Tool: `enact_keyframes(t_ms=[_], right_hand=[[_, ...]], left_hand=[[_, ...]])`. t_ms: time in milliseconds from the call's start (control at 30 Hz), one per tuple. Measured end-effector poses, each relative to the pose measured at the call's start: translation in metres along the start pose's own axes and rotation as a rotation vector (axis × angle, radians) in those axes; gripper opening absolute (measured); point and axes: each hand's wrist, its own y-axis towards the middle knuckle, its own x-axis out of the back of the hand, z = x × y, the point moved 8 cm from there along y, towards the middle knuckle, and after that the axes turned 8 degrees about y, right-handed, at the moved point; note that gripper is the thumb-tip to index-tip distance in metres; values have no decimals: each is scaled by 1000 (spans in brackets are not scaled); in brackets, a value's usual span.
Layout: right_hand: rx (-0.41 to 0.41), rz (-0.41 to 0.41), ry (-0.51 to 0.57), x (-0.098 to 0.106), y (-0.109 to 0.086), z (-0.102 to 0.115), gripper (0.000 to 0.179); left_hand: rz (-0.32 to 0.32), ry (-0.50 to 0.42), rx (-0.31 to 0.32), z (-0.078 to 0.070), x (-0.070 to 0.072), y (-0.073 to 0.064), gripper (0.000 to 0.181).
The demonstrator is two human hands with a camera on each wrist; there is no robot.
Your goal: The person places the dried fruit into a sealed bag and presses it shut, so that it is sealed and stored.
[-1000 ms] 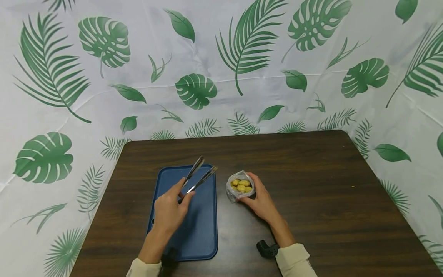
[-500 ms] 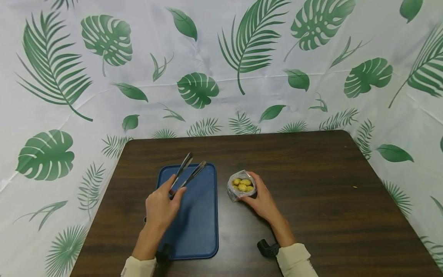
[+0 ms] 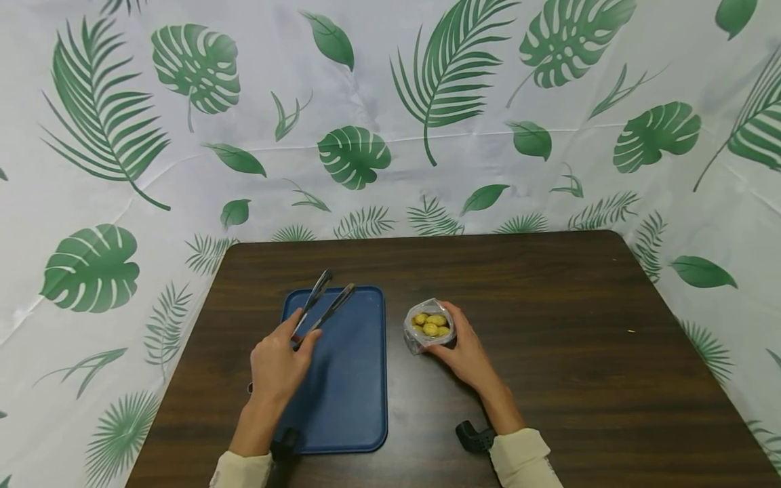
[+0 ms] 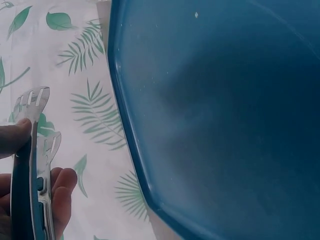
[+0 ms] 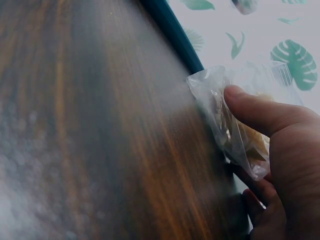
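Observation:
My left hand [image 3: 276, 366] holds a pair of metal tongs [image 3: 318, 289] above the left part of a blue tray [image 3: 354, 396]. The tongs' two arms stand apart, with nothing between their tips. In the left wrist view, thumb and fingers lie on either side of the tongs [image 4: 24, 192]. To the right of the tray, my right hand [image 3: 468, 356] grips a clear plastic bag [image 3: 413, 344] from its right side. The bag's mouth is open upward, and several small yellow oval pieces [image 3: 430, 330] show inside. The right wrist view has the thumb pressed against the bag [image 5: 210, 92].
The dark wooden table [image 3: 573, 352] carries the tray and bag. A tiny yellowish scrap [image 3: 631, 331] lies far to the right. Behind the table hangs a white leaf-print cloth [image 3: 366, 81]. Black wrist devices [image 3: 474, 437] sit at both wrists.
My left hand has moved left over the tray with the tongs, whose arms remain apart. The right hand and the bag have kept their place; the head view has shifted slightly.

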Motion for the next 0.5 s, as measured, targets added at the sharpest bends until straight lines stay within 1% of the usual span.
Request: enact_keyframes(t_ms=[233,500], right_hand=[[1,4,-2,1,0,0,88],[-3,3,2,1,0,0,87]], left_hand=[[10,41,63,13,2,1,56],[49,86,147,23,1,1,52]])
